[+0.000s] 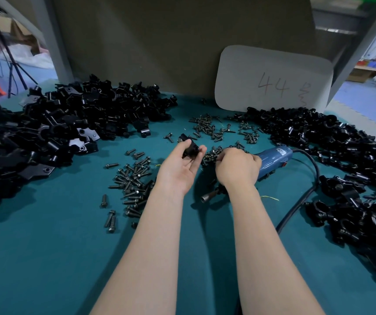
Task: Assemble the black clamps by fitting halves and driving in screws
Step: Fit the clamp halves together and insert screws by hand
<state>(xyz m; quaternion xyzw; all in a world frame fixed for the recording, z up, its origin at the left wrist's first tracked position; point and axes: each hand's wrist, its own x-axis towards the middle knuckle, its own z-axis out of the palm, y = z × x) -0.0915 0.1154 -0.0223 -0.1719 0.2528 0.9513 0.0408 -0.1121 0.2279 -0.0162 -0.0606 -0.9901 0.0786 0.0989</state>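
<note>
Item 1. Left hand [182,164]: palm up. The grip is narrow, thumb and fingertips pinching a small black clamp part [190,147] with a round hole facing the camera. The part is held just above the table, between the two screw scatters. Its far end is hidden by the fingers.

Item 2. Right hand [237,167]: knuckles up, fingers curled down into a cluster of screws. The fingertips are hidden, so whether the grip holds a screw cannot be told.

Item 3. Blue corded electric screwdriver [273,158]: lies on the table, middle section covered by the right hand. Its metal socket tip shows below the wrist. The label on the body is too small to read. A black cable [305,194] runs off its rear.

Item 4. Dark metal flanged screws [134,178]: loose across the centre of the teal-covered table [46,258].

Item 5. Heap of loose black clamp halves [57,133]: far left, cut off by the frame edge.

Item 6. Heap of black ring-shaped clamps [341,167]: right side, cut off at the edge; individual pieces are hard to separate.

Item 7. Grey rounded card [273,80]: propped at the back, handwritten "44"; the marks beside it are illegible.
</note>
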